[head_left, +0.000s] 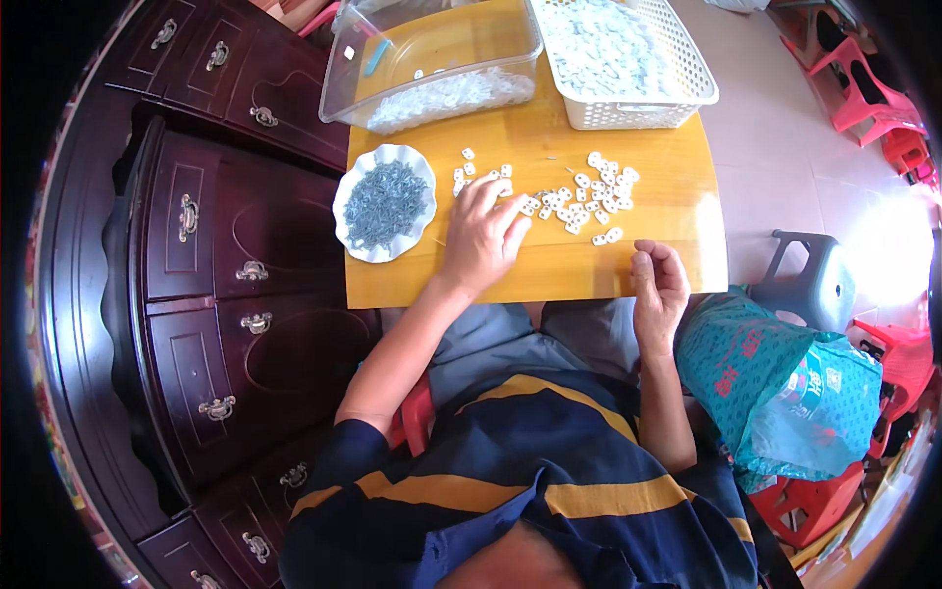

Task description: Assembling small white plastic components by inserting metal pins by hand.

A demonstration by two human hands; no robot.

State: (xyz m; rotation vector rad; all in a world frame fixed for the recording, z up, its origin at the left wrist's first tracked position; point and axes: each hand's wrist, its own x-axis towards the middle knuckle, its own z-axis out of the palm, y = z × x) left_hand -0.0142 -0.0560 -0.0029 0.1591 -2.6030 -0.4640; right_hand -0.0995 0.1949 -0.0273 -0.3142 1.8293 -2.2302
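My left hand (478, 239) reaches over the wooden table with its fingers apart, the fingertips at a loose group of small white plastic pieces with dark holes. Right of it lies a larger pile of the same white pieces (593, 194). My right hand (660, 296) hovers by the table's front edge, thumb and fingers pinched together; anything between them is too small to make out. A white scalloped dish (342, 232) heaped with small dark grey metal pins, perhaps screws (386, 203), stands to the left of my left hand.
At the back of the table (549, 275) stand a clear plastic bin (442, 83) with translucent pieces and a white perforated basket (638, 116) full of white pieces. Dark wooden drawers (182, 216) flank the left side. A teal bag (785, 393) and a grey stool (810, 275) are at right.
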